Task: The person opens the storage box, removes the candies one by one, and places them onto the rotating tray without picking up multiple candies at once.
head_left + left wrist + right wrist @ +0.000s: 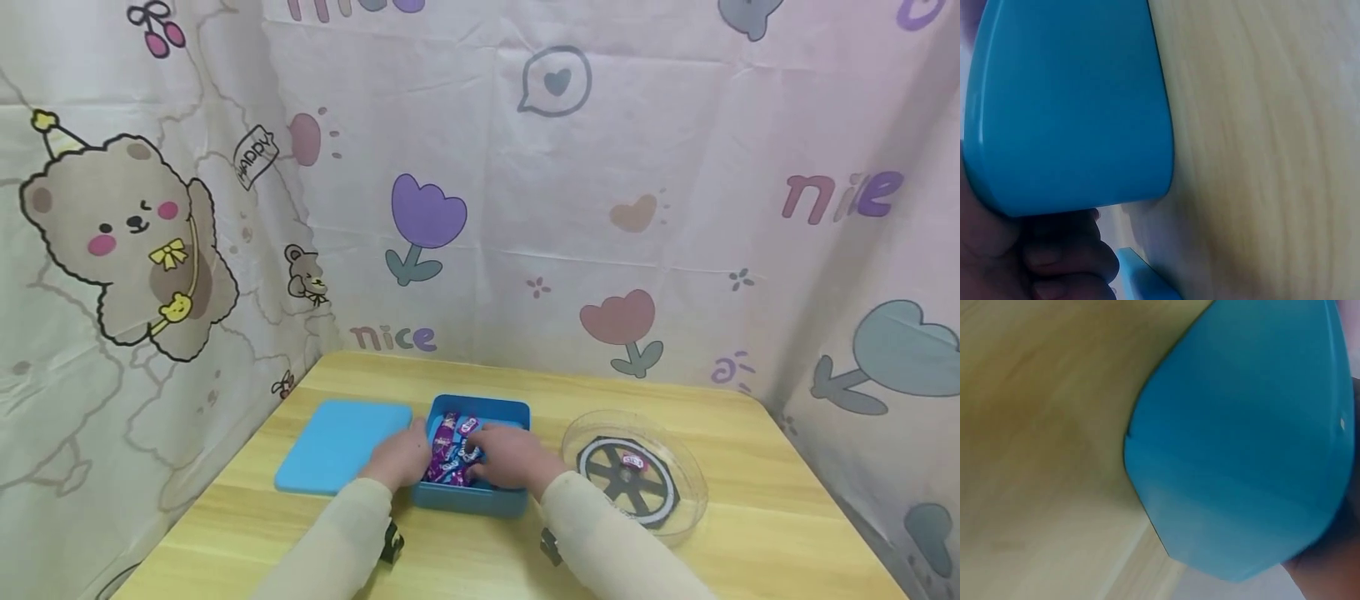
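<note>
A blue rectangular box (471, 500) stands on the table with several purple-and-blue wrapped candies (444, 450) inside, mostly on its left side. My left hand (405, 457) grips the box's left wall; the left wrist view shows its thumb at the rim and fingers curled below it along the outside. My right hand (510, 454) reaches over the right side into the box, its fingertips among the candies. Whether they pinch one is hidden. In the right wrist view the box wall (1235, 437) covers most of that hand.
A flat light-blue lid (337, 442) lies left of the box. To the right stands a round clear container (693, 492) with a dark spoked wheel-like disc and a small pink wrapped candy (633, 461). A patterned cloth (525, 208) hangs behind the wooden table (772, 517).
</note>
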{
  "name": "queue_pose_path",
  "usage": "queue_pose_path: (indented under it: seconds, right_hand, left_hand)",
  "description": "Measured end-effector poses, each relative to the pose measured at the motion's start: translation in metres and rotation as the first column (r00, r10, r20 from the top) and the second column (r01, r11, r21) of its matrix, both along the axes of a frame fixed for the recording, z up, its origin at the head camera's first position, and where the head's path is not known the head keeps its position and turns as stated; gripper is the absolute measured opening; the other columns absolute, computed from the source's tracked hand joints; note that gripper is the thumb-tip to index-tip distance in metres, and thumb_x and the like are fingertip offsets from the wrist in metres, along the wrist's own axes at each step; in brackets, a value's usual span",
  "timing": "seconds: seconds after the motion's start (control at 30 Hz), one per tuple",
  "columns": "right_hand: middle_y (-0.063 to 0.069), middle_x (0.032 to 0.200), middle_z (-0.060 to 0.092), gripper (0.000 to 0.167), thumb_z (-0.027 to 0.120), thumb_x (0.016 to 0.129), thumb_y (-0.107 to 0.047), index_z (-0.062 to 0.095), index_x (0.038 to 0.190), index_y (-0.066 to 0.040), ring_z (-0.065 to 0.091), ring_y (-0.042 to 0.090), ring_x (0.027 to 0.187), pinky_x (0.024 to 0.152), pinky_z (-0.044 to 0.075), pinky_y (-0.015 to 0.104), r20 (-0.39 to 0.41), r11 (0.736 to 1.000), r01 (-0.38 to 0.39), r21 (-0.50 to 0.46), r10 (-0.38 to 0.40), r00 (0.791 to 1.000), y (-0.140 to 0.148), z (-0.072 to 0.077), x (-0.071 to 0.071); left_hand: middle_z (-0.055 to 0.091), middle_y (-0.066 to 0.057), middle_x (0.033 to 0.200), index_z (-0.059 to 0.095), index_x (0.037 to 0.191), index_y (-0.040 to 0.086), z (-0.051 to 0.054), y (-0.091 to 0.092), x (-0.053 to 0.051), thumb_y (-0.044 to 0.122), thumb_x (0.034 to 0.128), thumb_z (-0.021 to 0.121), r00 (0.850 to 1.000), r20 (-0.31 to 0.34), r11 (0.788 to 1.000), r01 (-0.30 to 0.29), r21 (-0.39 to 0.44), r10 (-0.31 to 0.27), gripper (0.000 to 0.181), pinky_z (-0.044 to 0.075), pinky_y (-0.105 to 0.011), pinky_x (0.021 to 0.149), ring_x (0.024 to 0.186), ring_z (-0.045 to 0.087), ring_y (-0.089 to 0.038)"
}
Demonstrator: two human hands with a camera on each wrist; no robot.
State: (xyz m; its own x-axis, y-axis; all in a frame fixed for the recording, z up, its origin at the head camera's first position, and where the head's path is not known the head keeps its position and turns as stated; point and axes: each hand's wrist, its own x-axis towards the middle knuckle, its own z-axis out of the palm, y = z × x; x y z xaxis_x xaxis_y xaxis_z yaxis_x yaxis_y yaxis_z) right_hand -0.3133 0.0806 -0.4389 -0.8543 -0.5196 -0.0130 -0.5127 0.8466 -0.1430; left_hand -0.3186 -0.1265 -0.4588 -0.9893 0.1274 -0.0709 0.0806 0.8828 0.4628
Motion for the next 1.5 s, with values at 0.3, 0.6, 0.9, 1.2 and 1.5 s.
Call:
queue_pose_path:
  seconds: [0.3,0.6,0.9,1.2,1.5]
  right_hand:
    - [-0.008,0.086,0.058,0.036,0.073,0.089,-0.055,0.071,0.104,-0.023,0.053,0.011,0.077,0.073,0.053,0.033,0.019,0.999,0.039,-0.016,-0.039,0.999,-0.006,-0.007,0.004]
    - [-0.010,0.082,0.061,0.028,0.077,0.087,-0.050,0.070,0.100,-0.025,0.054,0.011,0.077,0.080,0.055,0.035,0.013,0.999,0.043,0.010,-0.043,0.999,-0.015,-0.011,0.001]
    - [-0.007,0.089,0.066,0.024,0.080,0.089,-0.035,0.072,0.109,-0.023,0.059,0.013,0.084,0.086,0.056,0.038,0.032,0.997,0.072,0.015,-0.073,0.997,-0.018,-0.013,-0.001]
    - [-0.008,0.078,0.061,0.010,0.077,0.091,-0.028,0.071,0.095,-0.021,0.054,0.012,0.073,0.079,0.056,0.035,0.028,0.996,0.093,0.005,-0.093,0.995,-0.016,-0.012,-0.001]
    - [-0.007,0.074,0.059,0.009,0.076,0.091,-0.025,0.070,0.093,-0.018,0.053,0.013,0.069,0.075,0.056,0.034,0.008,0.995,0.097,0.000,-0.097,0.995,-0.014,-0.010,0.000]
  left_hand:
    - [0.049,-0.028,0.145,0.033,0.152,-0.007,-0.001,0.002,0.001,0.019,0.1064,0.043,1.000,0.004,1.000,-0.005,-0.006,0.005,0.053,0.044,-0.061,0.100,0.125,0.053,-0.041]
    - [0.052,-0.028,0.142,0.033,0.151,-0.007,0.000,-0.001,0.002,0.019,0.1066,0.043,1.000,0.003,1.000,-0.006,-0.006,0.006,0.052,0.046,-0.060,0.099,0.120,0.057,-0.037]
    - [0.050,-0.028,0.144,0.032,0.152,-0.008,0.001,-0.001,0.002,0.019,0.1067,0.042,1.000,-0.002,1.000,-0.005,-0.020,0.005,0.054,0.045,-0.060,0.100,0.121,0.056,-0.038]
    - [0.045,-0.029,0.149,0.030,0.154,-0.007,0.002,0.001,0.003,0.018,0.1068,0.041,1.000,0.006,1.000,-0.007,-0.011,0.007,0.055,0.042,-0.061,0.103,0.129,0.051,-0.042]
    - [0.048,-0.029,0.146,0.030,0.153,-0.007,0.002,0.000,0.002,0.018,0.1065,0.042,1.000,0.018,1.000,-0.012,-0.006,0.012,0.054,0.044,-0.061,0.100,0.121,0.056,-0.037]
